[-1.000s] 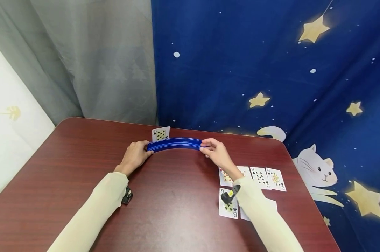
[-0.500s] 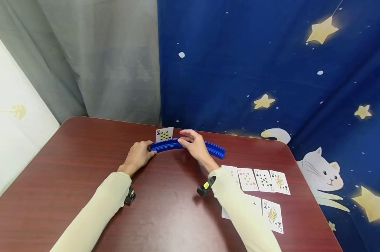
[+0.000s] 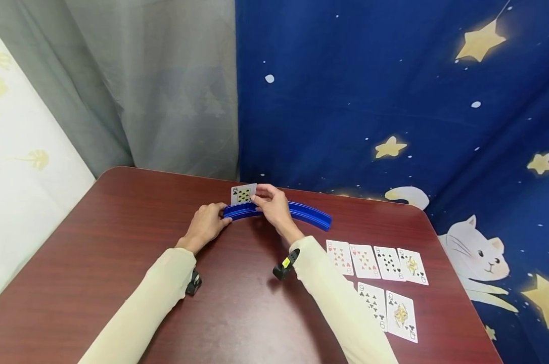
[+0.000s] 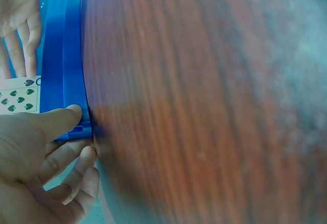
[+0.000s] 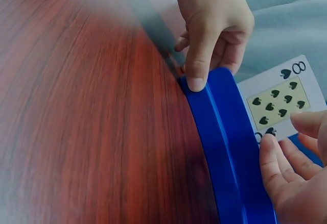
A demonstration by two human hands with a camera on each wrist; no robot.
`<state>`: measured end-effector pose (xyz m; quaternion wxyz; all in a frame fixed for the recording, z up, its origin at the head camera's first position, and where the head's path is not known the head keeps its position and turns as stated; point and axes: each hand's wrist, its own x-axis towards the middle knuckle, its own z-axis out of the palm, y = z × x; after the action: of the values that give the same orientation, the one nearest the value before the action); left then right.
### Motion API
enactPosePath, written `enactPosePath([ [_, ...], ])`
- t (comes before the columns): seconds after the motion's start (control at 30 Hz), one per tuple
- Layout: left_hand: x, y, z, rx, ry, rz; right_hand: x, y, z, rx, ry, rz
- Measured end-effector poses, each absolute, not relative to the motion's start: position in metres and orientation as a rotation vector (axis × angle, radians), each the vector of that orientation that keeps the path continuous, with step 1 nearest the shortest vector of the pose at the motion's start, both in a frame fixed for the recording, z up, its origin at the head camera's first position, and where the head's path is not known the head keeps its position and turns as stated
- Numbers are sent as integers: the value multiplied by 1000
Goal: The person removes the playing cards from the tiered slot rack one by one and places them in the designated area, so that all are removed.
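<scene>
A curved blue card holder [image 3: 308, 215] lies near the far edge of the table. My left hand [image 3: 206, 225] pinches its left end, thumb on top and fingers beneath in the left wrist view. One playing card, the eight of spades [image 3: 242, 194], stands tilted in the holder, close to that end. At the card's right edge is my right hand [image 3: 274, 207]; its thumb and fingers pinch the lower corner. The card's face shows clearly in the right wrist view, partly covered by fingertips.
Face-up playing cards lie in two rows at the right: a nine of hearts [image 3: 339, 258], an eight of hearts [image 3: 364, 261], a nine of spades [image 3: 390, 264], a queen of spades [image 3: 412, 266], a nine of clubs [image 3: 373, 306] and a queen of clubs [image 3: 401, 316]. My right sleeve hides part of the nearer row.
My right hand has let go of the holder's right end and moved left along it to the eight of spades. My left hand keeps its hold on the left end.
</scene>
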<state>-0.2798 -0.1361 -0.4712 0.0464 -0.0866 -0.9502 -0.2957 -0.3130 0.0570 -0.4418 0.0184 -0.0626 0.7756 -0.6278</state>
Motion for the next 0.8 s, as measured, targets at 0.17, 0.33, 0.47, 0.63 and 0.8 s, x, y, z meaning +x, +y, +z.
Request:
enactPosePath([
  [0.17, -279, -132, -471, -284, -2892, -911, -315, 55, -441, -166, 2450, -1976],
  [0.33, -278, -133, -470, -277, -2878, -918, -315, 59, -431, -170, 2575, -1916],
  [0.47, -276, -135, -469, -270, -2874, -933, -311, 72, -420, -194, 2566, -1913],
  [0.63, -276, -135, -469, -266, -2879, -935, -302, 103, -418, -181, 2506, -1948],
  [0.8, -278, -136, -469, -277, -2878, -944, -288, 138, -423, -83, 2498, -1943],
])
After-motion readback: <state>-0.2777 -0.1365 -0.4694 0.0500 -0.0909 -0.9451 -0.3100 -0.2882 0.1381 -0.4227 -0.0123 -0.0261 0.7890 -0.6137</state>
